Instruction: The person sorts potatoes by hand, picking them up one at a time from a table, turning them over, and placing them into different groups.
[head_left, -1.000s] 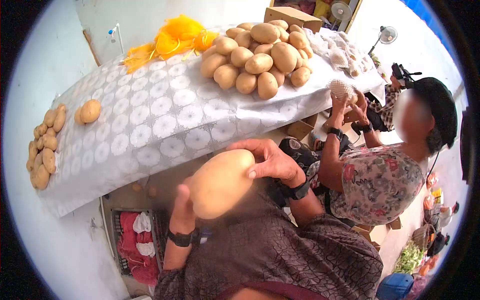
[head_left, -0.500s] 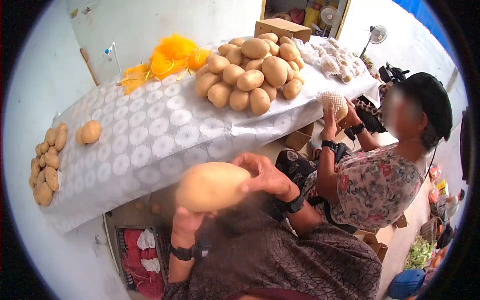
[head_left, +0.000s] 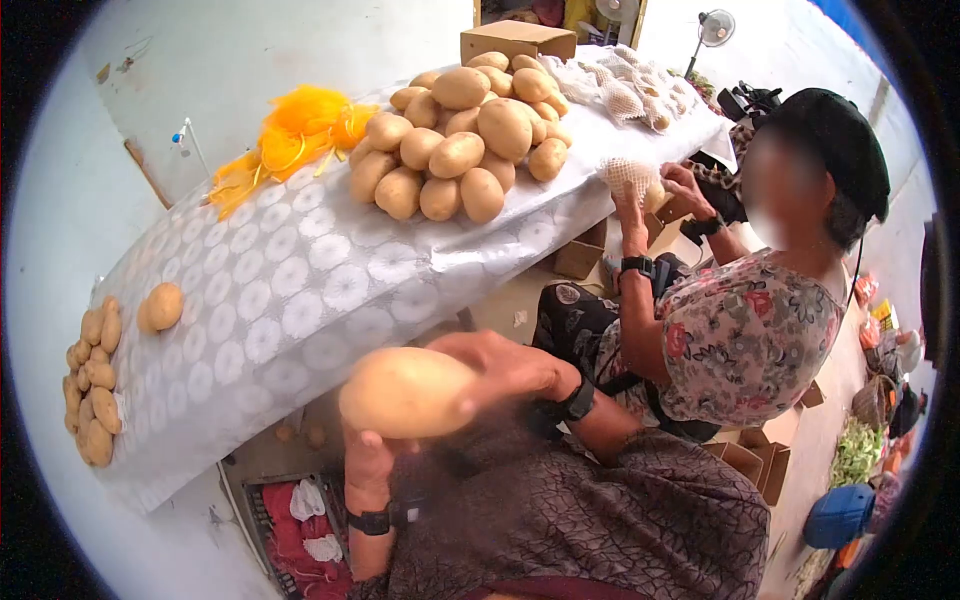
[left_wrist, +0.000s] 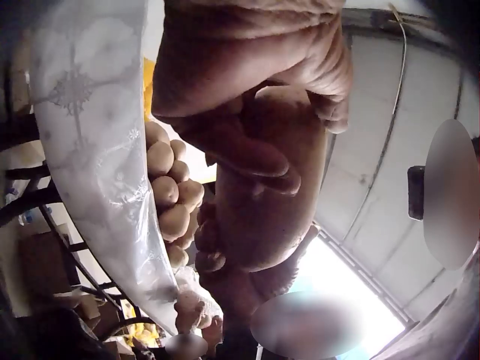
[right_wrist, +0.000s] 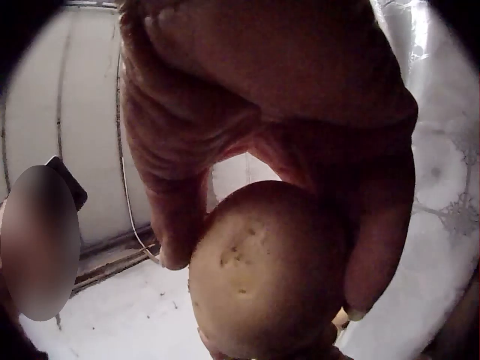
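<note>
A large smooth potato [head_left: 405,393] is held in front of my chest between both hands. My left hand [head_left: 370,465] grips its left end from below, and in the left wrist view the fingers [left_wrist: 259,154] curl around its side. At the other end my right hand [head_left: 510,365] pinches it between thumb and fingers. The right wrist view shows that end of the potato [right_wrist: 262,277] close up, with small dimples, framed by the thumb and fingers of my right hand [right_wrist: 270,105].
A pile of potatoes [head_left: 440,150] sits on the table with a patterned cloth [head_left: 290,300], beside orange netting [head_left: 300,135]. Smaller potatoes [head_left: 95,385] lie at the left end. To the right, another person [head_left: 740,340] handles a potato in white foam netting [head_left: 630,180]. A crate [head_left: 285,530] stands below.
The potato has turned from a slant to nearly level, and my left hand has shifted beneath its end. The head view has swung, so the table sits further left.
</note>
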